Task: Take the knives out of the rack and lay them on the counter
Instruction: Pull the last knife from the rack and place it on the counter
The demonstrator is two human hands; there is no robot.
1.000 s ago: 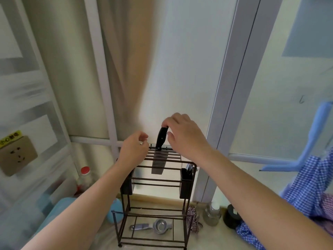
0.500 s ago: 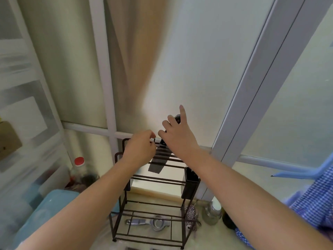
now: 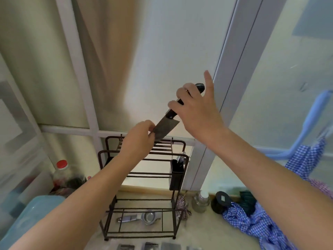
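Black-handled knife (image 3: 168, 123) tilts above the rack (image 3: 144, 179); my right hand (image 3: 196, 109) curls around its handle, forefinger outstretched, while my left hand (image 3: 138, 139) pinches the blade.

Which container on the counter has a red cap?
The plastic bottle left of the rack; the glass jar to the right has a pale lid.

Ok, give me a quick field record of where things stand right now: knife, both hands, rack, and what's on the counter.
knife: blade out of the rack, tilted, handle up and to the right
right hand: around the black handle, forefinger lifted
left hand: pinching the blade's lower edge
rack: dark wire frame standing on the counter, black cup on its right side
counter: dark flat items at the near edge, too cropped to identify
under rack: metal squeezer
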